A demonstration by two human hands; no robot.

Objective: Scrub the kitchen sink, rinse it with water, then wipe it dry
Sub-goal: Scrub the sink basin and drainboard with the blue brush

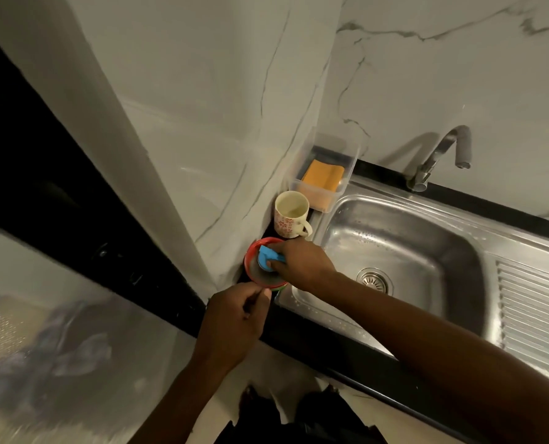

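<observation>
The steel sink (404, 238) has a wet basin and a round drain (373, 279). Left of it on the black counter stands a small red tub (254, 251) of cleaning paste. My right hand (302, 261) reaches across to the tub and pinches a blue scrubber (268, 257) against its contents. My left hand (234, 322) sits just below the tub, fingers curled round its near rim. A curved tap (443, 155) rises from the back ledge.
A white mug with red flowers (290, 216) stands behind the tub. A clear box holding an orange sponge (322, 176) sits at the sink's back left corner. The ribbed drainboard (535, 318) lies right of the basin. A marble wall runs close on the left.
</observation>
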